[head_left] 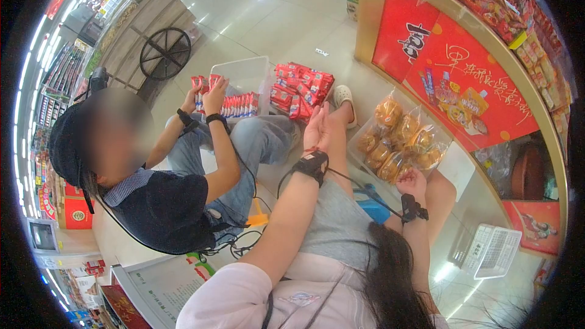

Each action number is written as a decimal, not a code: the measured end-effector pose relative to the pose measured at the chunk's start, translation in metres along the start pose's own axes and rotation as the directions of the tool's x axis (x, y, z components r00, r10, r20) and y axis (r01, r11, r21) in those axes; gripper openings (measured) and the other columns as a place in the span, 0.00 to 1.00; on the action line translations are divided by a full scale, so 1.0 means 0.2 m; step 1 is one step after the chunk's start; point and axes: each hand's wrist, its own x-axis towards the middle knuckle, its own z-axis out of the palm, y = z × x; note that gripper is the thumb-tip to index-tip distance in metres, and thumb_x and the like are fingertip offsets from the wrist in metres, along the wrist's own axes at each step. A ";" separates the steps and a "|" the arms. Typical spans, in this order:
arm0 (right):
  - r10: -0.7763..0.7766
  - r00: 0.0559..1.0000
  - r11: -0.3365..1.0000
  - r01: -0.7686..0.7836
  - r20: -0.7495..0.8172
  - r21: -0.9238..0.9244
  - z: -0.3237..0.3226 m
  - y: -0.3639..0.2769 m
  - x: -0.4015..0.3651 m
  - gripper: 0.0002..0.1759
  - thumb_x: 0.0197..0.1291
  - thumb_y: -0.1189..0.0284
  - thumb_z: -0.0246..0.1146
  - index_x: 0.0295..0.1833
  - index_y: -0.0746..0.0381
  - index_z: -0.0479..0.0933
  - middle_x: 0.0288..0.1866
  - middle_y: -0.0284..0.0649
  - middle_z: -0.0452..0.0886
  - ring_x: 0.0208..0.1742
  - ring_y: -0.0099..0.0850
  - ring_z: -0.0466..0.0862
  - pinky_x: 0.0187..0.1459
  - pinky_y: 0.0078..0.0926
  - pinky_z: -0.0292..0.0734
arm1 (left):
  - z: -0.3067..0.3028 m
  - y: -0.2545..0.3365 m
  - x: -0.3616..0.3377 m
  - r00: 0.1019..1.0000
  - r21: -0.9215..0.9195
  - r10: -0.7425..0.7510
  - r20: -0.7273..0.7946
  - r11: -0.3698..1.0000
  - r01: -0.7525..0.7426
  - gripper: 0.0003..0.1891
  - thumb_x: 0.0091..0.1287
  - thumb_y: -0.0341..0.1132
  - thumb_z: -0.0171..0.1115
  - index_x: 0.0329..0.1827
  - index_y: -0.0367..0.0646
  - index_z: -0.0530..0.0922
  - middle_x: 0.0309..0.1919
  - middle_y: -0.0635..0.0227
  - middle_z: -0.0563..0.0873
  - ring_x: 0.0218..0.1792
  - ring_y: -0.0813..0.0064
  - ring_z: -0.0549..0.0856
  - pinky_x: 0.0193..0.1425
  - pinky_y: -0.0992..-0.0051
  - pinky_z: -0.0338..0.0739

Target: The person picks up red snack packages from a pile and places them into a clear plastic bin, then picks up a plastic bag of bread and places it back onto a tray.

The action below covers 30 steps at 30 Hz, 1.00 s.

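My left hand [318, 129] is stretched out, fingers extended, beside a pile of red packaged snacks [301, 88]; nothing shows in it. My right hand [412, 184] is curled at the near edge of a clear tray [359, 131] of bread buns in plastic wrappers [405, 131]. Whether its fingers grip anything is hidden. Both my wrists carry black straps with cables. To my left, a co-worker [164, 201] in a dark cap and shirt holds red packets [206, 83] in both hands over a clear bin [263, 79] with a row of similar packets.
A red and gold display counter [448, 73] curves along the right, with snacks on top. On the floor stands a white basket [490, 250]. Cables [234, 244] lie between the co-worker and me, and a blue stool [373, 207] is partly visible beneath me.
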 end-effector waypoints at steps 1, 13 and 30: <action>-0.003 1.000 1.000 0.003 -0.006 -0.002 0.01 0.00 -0.02 0.04 0.54 0.73 0.57 0.28 0.57 0.71 0.23 0.30 0.71 0.27 0.26 0.71 0.35 0.26 0.67 | 0.03 0.00 -0.02 1.000 0.005 -0.019 0.014 1.000 0.019 0.21 0.62 0.20 0.58 0.59 0.40 0.68 0.55 0.60 0.75 0.60 0.62 0.74 0.67 0.55 0.68; -0.020 1.000 1.000 0.020 -0.007 0.012 0.01 0.01 -0.01 0.02 0.55 0.72 0.58 0.32 0.58 0.72 0.27 0.30 0.73 0.29 0.25 0.72 0.35 0.26 0.68 | 0.16 -0.05 -0.11 0.995 0.024 -0.063 0.081 0.998 0.061 0.19 0.65 0.30 0.58 0.60 0.50 0.69 0.51 0.68 0.80 0.63 0.64 0.71 0.68 0.54 0.63; -0.011 1.000 1.000 0.012 -0.025 0.017 -0.01 0.00 0.03 0.03 0.55 0.73 0.58 0.29 0.57 0.72 0.24 0.29 0.74 0.28 0.25 0.73 0.36 0.26 0.69 | -0.03 -0.03 0.01 0.999 0.150 0.008 -0.031 0.989 -0.003 0.22 0.64 0.28 0.59 0.62 0.48 0.68 0.55 0.66 0.77 0.64 0.64 0.71 0.63 0.42 0.63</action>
